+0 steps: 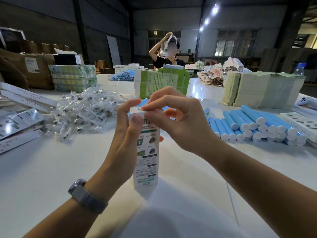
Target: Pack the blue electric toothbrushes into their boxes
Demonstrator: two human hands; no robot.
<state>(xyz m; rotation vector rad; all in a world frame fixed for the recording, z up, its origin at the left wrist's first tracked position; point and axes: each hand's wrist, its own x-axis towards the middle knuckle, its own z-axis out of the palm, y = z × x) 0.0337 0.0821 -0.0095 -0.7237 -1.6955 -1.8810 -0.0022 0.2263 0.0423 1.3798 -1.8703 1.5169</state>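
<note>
Standing upright between both hands, box (146, 152), left hand (127, 133) gripping, right hand (178, 117) pinching top

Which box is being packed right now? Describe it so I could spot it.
Look at the white table, front and centre. A tall white box stands upright there, held at its top by the left hand and right hand. The other boxes lie flat or stacked.

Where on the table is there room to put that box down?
Bare table lies left of the box, below the bagged brush heads, and right of it, below the blue toothbrushes. Farther back it is crowded with stacks.
</note>
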